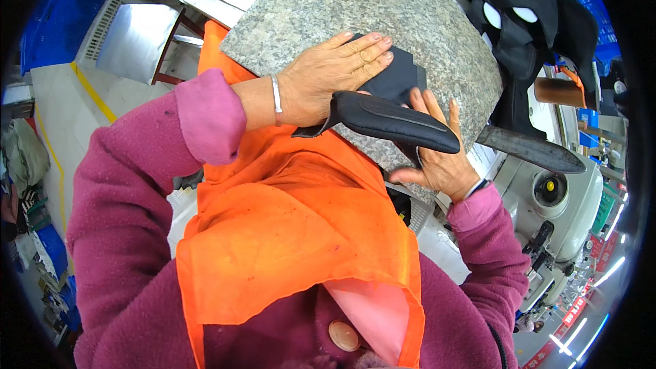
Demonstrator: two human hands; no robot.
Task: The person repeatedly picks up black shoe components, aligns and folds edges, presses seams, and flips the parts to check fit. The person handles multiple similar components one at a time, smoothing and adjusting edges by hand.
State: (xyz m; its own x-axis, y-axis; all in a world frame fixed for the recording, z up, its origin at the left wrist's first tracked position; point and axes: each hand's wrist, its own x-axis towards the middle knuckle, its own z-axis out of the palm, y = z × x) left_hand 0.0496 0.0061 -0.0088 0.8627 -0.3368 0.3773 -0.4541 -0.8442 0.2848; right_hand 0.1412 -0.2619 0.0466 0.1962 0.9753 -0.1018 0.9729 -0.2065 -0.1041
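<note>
My left hand (pixel 335 65) lies flat, fingers stretched out, on a thin black sheet piece (pixel 403 75) on the speckled stone slab (pixel 294 14). Below it, a padded black stitched piece (pixel 396 119), curved like part of a shoe upper, reaches from near my left wrist across in front of my right hand (pixel 445 157). The right fingers point up past the padded piece, with the thumb spread out to the side. Part of that palm is hidden behind the piece, and I cannot tell how firmly they touch.
A long dark metal blade (pixel 533 149) juts out beyond the slab's right edge. Black cut pieces (pixel 526 0) hang in a heap at the upper right. A pale machine (pixel 547 198) stands at the right. A metal-topped stool (pixel 137 41) and blue crate (pixel 61 17) are at the left.
</note>
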